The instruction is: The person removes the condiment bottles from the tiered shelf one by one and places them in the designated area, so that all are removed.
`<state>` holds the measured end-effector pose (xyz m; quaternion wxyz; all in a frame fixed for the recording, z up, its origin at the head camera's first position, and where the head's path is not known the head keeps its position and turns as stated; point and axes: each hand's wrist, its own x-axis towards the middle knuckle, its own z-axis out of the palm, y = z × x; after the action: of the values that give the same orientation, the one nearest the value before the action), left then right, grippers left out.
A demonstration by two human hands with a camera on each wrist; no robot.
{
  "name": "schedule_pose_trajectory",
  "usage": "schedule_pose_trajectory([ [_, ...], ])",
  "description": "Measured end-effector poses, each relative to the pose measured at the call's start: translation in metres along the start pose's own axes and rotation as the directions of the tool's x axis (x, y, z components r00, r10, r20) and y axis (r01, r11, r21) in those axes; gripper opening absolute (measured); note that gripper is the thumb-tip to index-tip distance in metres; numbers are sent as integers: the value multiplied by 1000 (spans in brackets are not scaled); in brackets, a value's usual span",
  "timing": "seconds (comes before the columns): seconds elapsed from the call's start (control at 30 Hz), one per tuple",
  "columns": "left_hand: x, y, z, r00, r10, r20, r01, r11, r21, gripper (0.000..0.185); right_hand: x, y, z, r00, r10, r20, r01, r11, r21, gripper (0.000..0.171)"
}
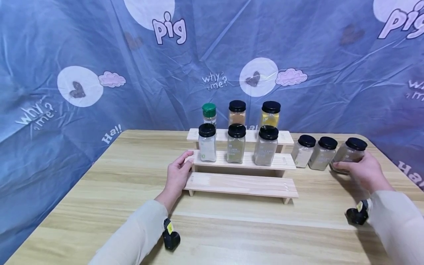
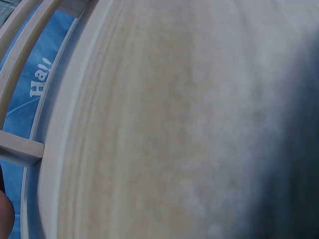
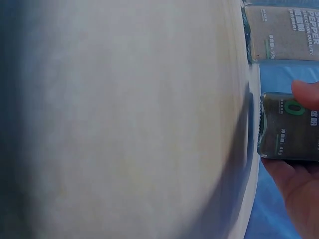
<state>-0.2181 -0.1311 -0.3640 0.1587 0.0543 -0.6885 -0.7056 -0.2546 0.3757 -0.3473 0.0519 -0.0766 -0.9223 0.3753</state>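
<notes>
A three-step wooden rack [image 1: 241, 184] stands mid-table, its lowest step bare. The top step holds a green-capped jar [image 1: 209, 115] and two black-capped jars; the middle step holds three black-capped jars [image 1: 236, 143]. My left hand [image 1: 178, 173] rests against the rack's left end, thumb on the middle step, fingers straight. Three more black-capped jars stand right of the rack. My right hand [image 1: 362, 170] grips the rightmost one [image 1: 351, 151], seen in the right wrist view as a dark labelled jar [image 3: 291, 127] between fingertip and palm. Beside it there is a pepper jar [image 3: 281, 32].
The wooden table [image 1: 132, 206] runs to a front edge near me and a right corner close behind the gripped jar. A blue printed cloth [image 1: 82, 73] hangs behind and at both sides. The left wrist view shows only blurred table wood [image 2: 164, 129] and its rim.
</notes>
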Motion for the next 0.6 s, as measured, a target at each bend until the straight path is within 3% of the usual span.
schedule_pose_trajectory([
  [0.33, 1, 0, 0, 1000, -13, 4, 13, 1000, -1, 31, 1, 1, 6, 998, -57, -28, 58, 997, 48, 55],
  [0.6, 2, 1, 0, 1000, -12, 10, 12, 1000, 9, 30, 2, 1, 7, 998, -54, -23, 55, 998, 25, 61],
])
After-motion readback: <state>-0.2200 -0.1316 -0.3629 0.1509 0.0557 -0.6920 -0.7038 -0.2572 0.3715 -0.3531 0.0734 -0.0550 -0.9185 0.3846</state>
